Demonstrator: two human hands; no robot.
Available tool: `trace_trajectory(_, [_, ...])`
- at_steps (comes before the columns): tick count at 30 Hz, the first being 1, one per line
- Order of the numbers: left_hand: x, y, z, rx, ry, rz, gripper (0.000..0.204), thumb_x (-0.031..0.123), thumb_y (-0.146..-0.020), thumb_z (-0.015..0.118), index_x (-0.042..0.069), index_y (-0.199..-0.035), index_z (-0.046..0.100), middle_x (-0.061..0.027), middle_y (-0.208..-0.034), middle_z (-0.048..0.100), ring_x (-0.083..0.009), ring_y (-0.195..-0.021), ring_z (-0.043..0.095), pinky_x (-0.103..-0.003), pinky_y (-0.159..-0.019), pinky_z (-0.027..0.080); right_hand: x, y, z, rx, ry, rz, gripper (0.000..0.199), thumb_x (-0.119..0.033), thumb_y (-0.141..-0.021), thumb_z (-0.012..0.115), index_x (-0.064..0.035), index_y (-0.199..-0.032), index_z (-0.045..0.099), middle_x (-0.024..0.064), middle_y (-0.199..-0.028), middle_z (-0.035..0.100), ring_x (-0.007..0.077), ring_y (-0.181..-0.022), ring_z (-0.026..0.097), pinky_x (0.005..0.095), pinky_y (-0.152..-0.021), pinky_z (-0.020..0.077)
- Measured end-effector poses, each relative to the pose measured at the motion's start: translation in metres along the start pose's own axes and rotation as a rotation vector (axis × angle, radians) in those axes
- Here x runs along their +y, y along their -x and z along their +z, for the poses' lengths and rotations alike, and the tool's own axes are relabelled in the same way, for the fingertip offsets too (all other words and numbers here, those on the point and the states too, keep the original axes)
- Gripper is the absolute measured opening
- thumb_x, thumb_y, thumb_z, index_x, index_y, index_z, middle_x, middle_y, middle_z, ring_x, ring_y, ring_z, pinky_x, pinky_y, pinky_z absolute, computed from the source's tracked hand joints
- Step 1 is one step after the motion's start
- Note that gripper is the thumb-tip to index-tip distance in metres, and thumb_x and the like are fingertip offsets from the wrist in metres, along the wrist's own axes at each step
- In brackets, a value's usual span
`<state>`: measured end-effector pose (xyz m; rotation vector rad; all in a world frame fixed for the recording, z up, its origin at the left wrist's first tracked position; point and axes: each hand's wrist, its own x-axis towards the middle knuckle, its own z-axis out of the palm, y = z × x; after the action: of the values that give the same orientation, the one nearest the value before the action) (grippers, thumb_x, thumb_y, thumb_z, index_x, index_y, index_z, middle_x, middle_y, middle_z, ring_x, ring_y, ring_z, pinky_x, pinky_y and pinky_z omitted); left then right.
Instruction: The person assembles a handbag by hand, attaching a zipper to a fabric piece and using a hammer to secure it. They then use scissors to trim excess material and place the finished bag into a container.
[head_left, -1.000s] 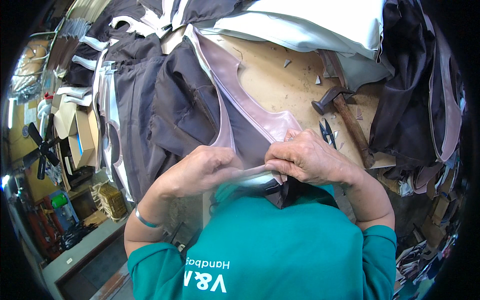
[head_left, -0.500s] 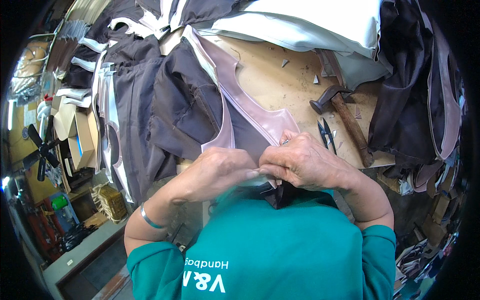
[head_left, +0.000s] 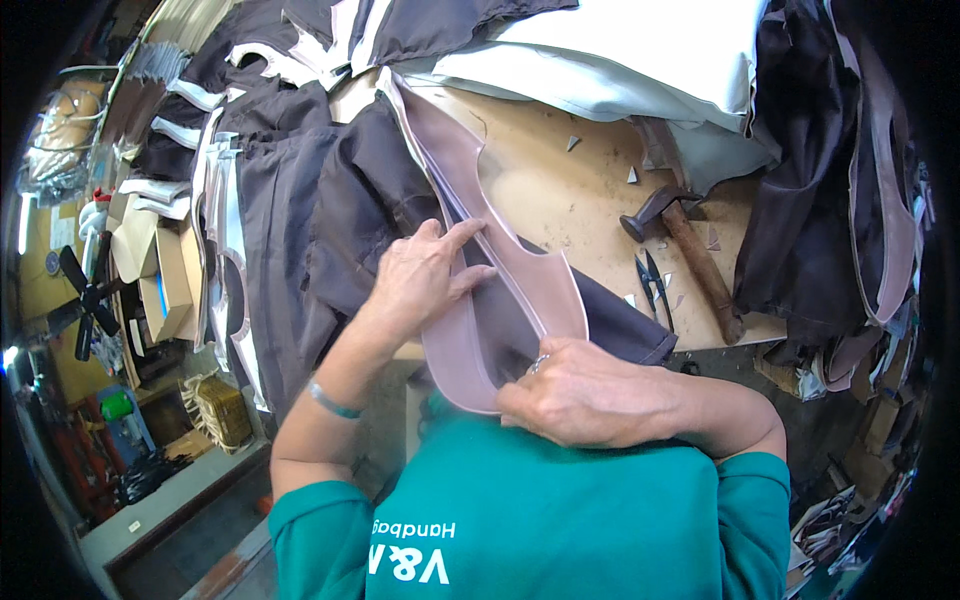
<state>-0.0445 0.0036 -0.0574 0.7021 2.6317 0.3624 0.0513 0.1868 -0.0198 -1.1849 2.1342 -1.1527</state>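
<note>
A pale pink leather bag panel [head_left: 545, 280] with dark fabric lining [head_left: 370, 195] stretches from the middle of the table toward my chest. It has a long slit between its two pink sides. My left hand [head_left: 415, 280] lies on the left side of the slit, its thumb and forefinger spread apart over the pink edge. At the near end my right hand [head_left: 590, 395], with a ring on one finger, is closed round the panel's edge close to my shirt. Its fingertips are partly hidden under the hand.
Right of the panel lie a hammer [head_left: 695, 255], small black thread snips [head_left: 653, 285] and leather scraps [head_left: 632, 175]. White sheet material [head_left: 610, 70] covers the table's far side. Dark lined pieces hang at the right [head_left: 800, 180] and pile at the left [head_left: 280, 210].
My left hand has moved away from my right, up and left onto the panel. My right hand has come nearer my chest, and the panel's near end now lies spread out.
</note>
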Motion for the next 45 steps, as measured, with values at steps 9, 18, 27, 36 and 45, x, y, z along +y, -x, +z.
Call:
trace_trajectory(9, [-0.020,0.018,-0.106,0.753,0.064,0.117,0.045,-0.011,-0.076,0.044,0.007,-0.114,0.058,-0.0087,-0.117,0.057,-0.0189,-0.100,0.057,-0.031,-0.086,0.044,0.020,-0.025,-0.018,0.540,0.741,-0.119,0.012,-0.015,-0.068,0.055,-0.0046,-0.071,0.051,0.0029,-0.052,0.050,0.0147,-0.046,0.053,0.0305,-0.051,0.0359])
trace_trajectory(18, [0.011,-0.001,-0.066,0.429,-0.243,0.031,0.050,-0.002,-0.077,0.044,0.018,-0.122,0.049,-0.0227,-0.103,0.052,-0.0384,-0.087,0.056,-0.046,-0.075,0.046,0.156,-0.052,0.016,0.703,1.052,-0.114,0.016,-0.020,-0.071,0.054,-0.0085,-0.081,0.055,0.0051,-0.093,0.054,0.0167,-0.086,0.056,0.0310,-0.073,0.0448])
trace_trajectory(27, [-0.037,-0.033,0.050,0.213,0.483,0.020,0.036,0.010,-0.080,0.059,0.001,-0.114,0.049,-0.0164,-0.110,0.054,-0.0290,-0.105,0.052,-0.034,-0.092,0.038,0.080,0.061,-0.003,0.738,0.802,0.833,0.025,-0.014,-0.068,0.064,-0.0063,-0.090,0.054,0.0096,-0.089,0.054,0.0254,-0.092,0.054,0.0372,-0.078,0.0420])
trace_trajectory(36, [-0.032,-0.049,0.053,0.333,0.610,-0.033,0.074,0.010,-0.062,0.077,0.001,-0.123,0.036,-0.0208,-0.117,0.050,-0.0296,-0.111,0.048,-0.035,-0.095,0.037,0.084,0.083,-0.002,0.800,0.520,0.663,0.045,-0.009,-0.077,0.061,-0.0037,-0.118,0.045,0.0207,-0.085,0.060,0.0382,-0.075,0.060,0.0431,-0.065,0.0484])
trace_trajectory(45, [-0.033,-0.054,0.057,0.342,0.731,-0.060,0.077,0.006,-0.059,0.078,0.003,-0.123,0.035,-0.0174,-0.113,0.052,-0.0258,-0.107,0.050,-0.034,-0.093,0.039,0.101,-0.053,-0.031,0.656,0.633,0.620,0.042,-0.011,-0.086,0.041,-0.0034,-0.127,0.037,0.0162,-0.094,0.057,0.0321,-0.073,0.062,0.0428,-0.059,0.0503])
